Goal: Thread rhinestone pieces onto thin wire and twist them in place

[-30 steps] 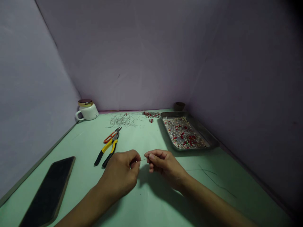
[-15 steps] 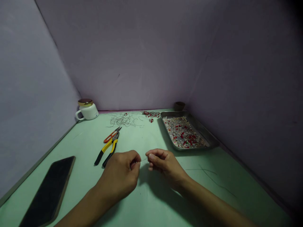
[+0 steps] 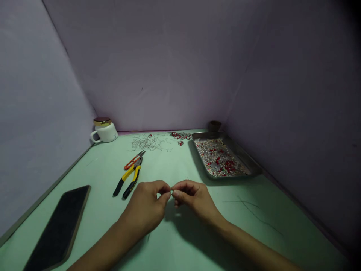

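My left hand (image 3: 146, 205) and my right hand (image 3: 193, 197) meet fingertip to fingertip just above the green table (image 3: 175, 241), near its front middle. Both are closed in a pinch on a thin piece of wire (image 3: 171, 192), which barely shows between the fingertips. A tiny pale bead seems to sit at the pinch, too small to be sure. Yellow-handled pliers (image 3: 128, 180) lie just left of my left hand.
Orange snips (image 3: 133, 161) lie beside the pliers. A metal tray (image 3: 248, 160) of red and white beads sits at the right. A tangle of wire pieces (image 3: 148, 143), loose beads (image 3: 180, 136), a white mug (image 3: 104, 131) and a phone (image 3: 56, 227) are around.
My two hands have come together: the gap with the wire showing between them has closed, and the fingertips now touch. The other things on the table have not moved.
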`<state>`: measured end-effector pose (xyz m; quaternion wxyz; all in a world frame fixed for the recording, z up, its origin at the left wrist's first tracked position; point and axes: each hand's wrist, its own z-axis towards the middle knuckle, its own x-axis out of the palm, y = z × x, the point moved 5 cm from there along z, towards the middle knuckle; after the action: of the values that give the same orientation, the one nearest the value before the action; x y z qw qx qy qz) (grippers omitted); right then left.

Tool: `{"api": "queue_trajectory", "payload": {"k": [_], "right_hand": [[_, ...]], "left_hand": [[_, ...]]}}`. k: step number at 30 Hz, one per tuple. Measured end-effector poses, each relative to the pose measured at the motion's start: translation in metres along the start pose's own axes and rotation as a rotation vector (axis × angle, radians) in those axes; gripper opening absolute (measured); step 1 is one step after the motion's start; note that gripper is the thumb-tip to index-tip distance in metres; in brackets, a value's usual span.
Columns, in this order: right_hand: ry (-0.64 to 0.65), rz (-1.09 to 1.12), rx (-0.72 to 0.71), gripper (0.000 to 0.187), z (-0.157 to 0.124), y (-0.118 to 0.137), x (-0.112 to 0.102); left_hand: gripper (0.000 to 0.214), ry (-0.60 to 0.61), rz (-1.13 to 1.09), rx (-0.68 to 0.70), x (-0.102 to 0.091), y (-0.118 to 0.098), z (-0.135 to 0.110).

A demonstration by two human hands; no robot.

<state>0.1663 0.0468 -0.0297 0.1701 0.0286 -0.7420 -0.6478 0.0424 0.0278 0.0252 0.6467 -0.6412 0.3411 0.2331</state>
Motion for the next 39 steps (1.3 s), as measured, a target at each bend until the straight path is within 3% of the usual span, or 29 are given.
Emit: {"api": "queue_trajectory", "payload": {"k": [7, 13, 16, 19, 22, 24, 27, 29, 34, 39], "right_hand": [[0.006, 0.066, -0.010, 0.018, -0.001, -0.002, 0.003], [0.060, -0.025, 0.012, 0.020, 0.001, -0.003, 0.001], [0.032, -0.334, -0.073, 0.019, 0.002, 0.006, -0.008], [-0.009, -0.780, -0.351, 0.014, -0.003, 0.028, -0.012], [0.020, -0.960, -0.477, 0.011, -0.009, 0.040, -0.008], [0.067, -0.904, -0.359, 0.012, -0.008, 0.036, -0.006], [0.150, -0.648, -0.036, 0.014, -0.005, 0.020, -0.004], [0.195, -0.481, 0.081, 0.013, -0.004, 0.012, -0.004], [0.271, -0.238, 0.023, 0.011, 0.000, 0.008, -0.002], [0.188, 0.031, 0.174, 0.021, 0.001, -0.008, 0.000]], "left_hand": [[0.015, 0.096, -0.233, -0.089, 0.013, 0.006, 0.002], [0.015, 0.051, -0.184, -0.083, 0.008, 0.005, 0.003], [0.014, 0.050, -0.213, -0.096, 0.003, 0.005, 0.006], [0.012, 0.078, -0.300, -0.163, -0.001, 0.009, 0.010], [0.011, 0.092, -0.354, -0.205, -0.002, 0.012, 0.012], [0.011, 0.062, -0.365, -0.199, -0.002, 0.012, 0.012], [0.010, -0.030, -0.360, -0.175, -0.003, 0.013, 0.011], [0.009, -0.047, -0.353, -0.174, -0.002, 0.014, 0.011], [0.010, 0.115, -0.358, -0.185, 0.006, 0.014, 0.012], [0.009, 0.110, -0.310, -0.141, 0.009, 0.010, 0.011]]}}
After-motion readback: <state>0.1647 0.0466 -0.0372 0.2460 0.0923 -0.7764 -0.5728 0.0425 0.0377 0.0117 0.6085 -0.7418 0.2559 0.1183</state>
